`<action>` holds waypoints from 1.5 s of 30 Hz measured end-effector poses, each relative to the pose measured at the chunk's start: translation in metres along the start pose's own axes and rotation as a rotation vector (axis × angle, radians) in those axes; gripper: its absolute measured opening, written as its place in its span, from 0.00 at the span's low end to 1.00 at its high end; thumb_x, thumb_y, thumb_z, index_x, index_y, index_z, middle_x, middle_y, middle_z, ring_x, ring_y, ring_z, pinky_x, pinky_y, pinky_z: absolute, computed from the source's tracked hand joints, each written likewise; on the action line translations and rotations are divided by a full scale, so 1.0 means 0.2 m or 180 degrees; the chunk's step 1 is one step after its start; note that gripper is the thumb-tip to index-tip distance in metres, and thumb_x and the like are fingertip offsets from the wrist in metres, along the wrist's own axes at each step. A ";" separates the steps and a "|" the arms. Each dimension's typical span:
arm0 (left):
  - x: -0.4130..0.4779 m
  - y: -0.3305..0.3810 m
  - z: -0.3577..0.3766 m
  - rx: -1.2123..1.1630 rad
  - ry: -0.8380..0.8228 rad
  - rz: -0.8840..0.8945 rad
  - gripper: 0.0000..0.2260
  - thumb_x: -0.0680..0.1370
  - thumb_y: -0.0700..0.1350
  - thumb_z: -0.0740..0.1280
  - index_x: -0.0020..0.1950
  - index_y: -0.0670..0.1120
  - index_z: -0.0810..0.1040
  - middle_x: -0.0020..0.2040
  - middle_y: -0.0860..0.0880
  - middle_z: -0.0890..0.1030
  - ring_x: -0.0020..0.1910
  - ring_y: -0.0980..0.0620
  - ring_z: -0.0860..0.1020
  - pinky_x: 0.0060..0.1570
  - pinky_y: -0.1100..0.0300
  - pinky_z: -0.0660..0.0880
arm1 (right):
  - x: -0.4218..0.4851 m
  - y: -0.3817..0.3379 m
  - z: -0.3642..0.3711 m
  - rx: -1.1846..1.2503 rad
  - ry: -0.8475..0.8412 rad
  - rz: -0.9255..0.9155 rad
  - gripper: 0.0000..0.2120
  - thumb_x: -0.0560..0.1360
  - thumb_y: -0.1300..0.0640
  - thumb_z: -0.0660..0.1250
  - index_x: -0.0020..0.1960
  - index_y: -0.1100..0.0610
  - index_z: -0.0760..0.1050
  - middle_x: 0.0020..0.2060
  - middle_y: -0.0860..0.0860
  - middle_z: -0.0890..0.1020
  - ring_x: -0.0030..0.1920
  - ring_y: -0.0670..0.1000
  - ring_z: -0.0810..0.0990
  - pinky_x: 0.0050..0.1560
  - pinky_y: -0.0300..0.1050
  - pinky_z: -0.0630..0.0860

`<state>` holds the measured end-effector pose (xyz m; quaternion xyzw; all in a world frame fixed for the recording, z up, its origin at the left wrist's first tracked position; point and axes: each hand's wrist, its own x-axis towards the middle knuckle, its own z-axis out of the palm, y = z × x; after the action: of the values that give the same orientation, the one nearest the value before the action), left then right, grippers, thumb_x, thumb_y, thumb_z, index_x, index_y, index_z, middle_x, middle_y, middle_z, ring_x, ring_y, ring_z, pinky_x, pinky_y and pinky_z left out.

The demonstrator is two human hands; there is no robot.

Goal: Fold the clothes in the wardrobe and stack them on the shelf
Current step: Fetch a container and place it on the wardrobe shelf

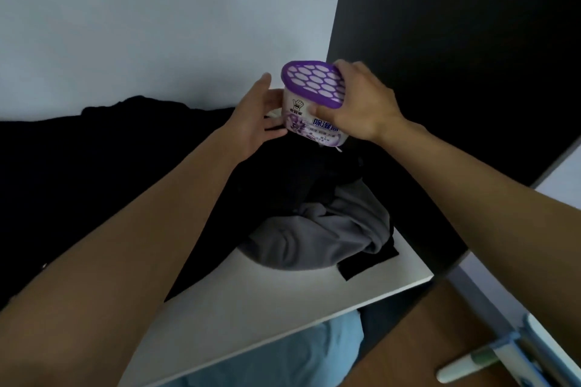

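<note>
Dehumidifier tub held over unfolded clothes
Right hand grips its lid, left hand flat against its side (likely clearing folding room); black clothes and grey garment lie crumpled below it on the shelf.

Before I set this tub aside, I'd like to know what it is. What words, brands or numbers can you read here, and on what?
"除湿": large blue characters on the label of the white tub that the right hand grips; what follows them is blurred.
Small characters under the hand logo on the same label: too blurred to read.
Fine print below "除湿": too small to read.
Clothes and shelf: no text visible.
</note>
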<state>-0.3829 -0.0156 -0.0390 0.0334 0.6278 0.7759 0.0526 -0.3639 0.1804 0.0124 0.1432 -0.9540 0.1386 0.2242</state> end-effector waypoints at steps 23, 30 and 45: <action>0.74 -0.49 -0.05 0.4635 -0.0352 -0.0282 0.27 0.81 0.65 0.47 0.79 0.58 0.61 0.79 0.42 0.64 0.76 0.37 0.63 0.73 0.43 0.62 | 0.69 0.35 0.65 -0.0622 -0.0602 0.0064 0.39 0.68 0.35 0.72 0.69 0.57 0.65 0.65 0.59 0.72 0.65 0.60 0.70 0.61 0.55 0.72; 0.80 -0.49 -0.05 0.4830 -0.0295 -0.0348 0.22 0.83 0.59 0.51 0.72 0.52 0.70 0.76 0.42 0.69 0.73 0.38 0.66 0.70 0.39 0.63 | 0.73 0.40 0.82 -0.0597 -0.0979 0.0210 0.40 0.69 0.35 0.73 0.71 0.57 0.65 0.66 0.59 0.71 0.66 0.60 0.70 0.61 0.54 0.72; 0.82 -0.60 -0.12 0.4993 0.0179 0.0665 0.25 0.75 0.60 0.60 0.67 0.48 0.68 0.68 0.44 0.76 0.68 0.40 0.71 0.66 0.38 0.60 | 0.77 0.41 0.93 -0.0614 -0.0946 0.0116 0.36 0.74 0.39 0.70 0.71 0.62 0.64 0.67 0.60 0.71 0.68 0.60 0.68 0.65 0.52 0.70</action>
<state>-0.5427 0.0069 -0.1641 0.0999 0.9862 0.1085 -0.0752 -0.5957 0.1625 -0.0916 0.1226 -0.9879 0.0278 0.0908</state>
